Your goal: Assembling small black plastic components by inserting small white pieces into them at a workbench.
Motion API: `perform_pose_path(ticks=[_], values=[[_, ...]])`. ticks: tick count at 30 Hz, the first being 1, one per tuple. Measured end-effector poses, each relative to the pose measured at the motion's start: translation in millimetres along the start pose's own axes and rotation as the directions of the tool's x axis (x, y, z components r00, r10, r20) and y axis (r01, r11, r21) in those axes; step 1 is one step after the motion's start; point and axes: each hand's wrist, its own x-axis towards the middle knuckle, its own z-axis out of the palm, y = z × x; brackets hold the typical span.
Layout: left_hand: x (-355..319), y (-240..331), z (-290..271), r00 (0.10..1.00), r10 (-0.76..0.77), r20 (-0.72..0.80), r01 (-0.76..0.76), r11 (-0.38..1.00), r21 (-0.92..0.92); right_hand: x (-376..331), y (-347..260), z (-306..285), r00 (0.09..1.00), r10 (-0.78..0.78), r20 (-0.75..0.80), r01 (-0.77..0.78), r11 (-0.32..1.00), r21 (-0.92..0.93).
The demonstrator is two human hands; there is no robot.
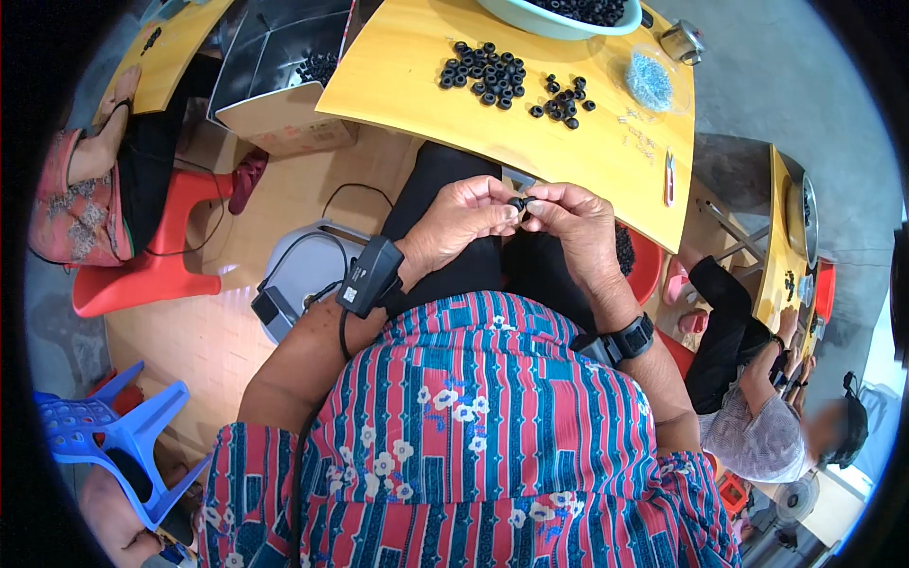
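My left hand (pixel 464 222) and my right hand (pixel 573 222) meet over my lap, fingertips pinched together on one small black ring (pixel 518 203). Both wrists carry black strapped devices. Beyond my hands stands a yellow table (pixel 587 151) with two heaps of black rings (pixel 483 73), the smaller heap (pixel 563 99) to the right. A clear bag of small metal parts (pixel 650 81) lies near the table's right edge. A pale green bowl (pixel 530 19) full of black rings sits at the far edge.
A red bowl (pixel 646 270) with black rings sits low by my right knee. A small red-handled tool (pixel 668 178) lies on the table's right side. A cardboard box (pixel 275 118), red stool (pixel 156 275) and blue stool (pixel 104 426) stand left. Other people sit left and right.
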Motion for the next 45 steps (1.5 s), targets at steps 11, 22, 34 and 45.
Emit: perform_pose_path(ticks=[11, 22, 34, 45], values=[[0.6, -3.4, -1.9, 1.000, 0.022, -0.001, -0.022, 0.999, 0.027, -0.1, 2.6, 1.5, 0.998, -0.067, -0.009, 0.066, 0.997, -0.048], [0.9, -3.4, -0.3, 0.999, 0.035, -0.004, -0.035, 0.999, -0.005, -4.5, 12.9, 10.0, 0.972, -0.228, -0.056, 0.221, 0.969, -0.114], [2.0, -4.8, -1.5, 1.000, 0.027, -0.009, -0.027, 1.000, -0.012, -4.2, 15.4, 9.9, 0.931, -0.360, -0.060, 0.336, 0.909, -0.247], [2.4, -6.7, -1.8, 0.997, 0.075, -0.024, -0.074, 0.997, 0.037, -5.8, 10.3, 14.5, 0.947, -0.316, -0.062, 0.288, 0.916, -0.281]])
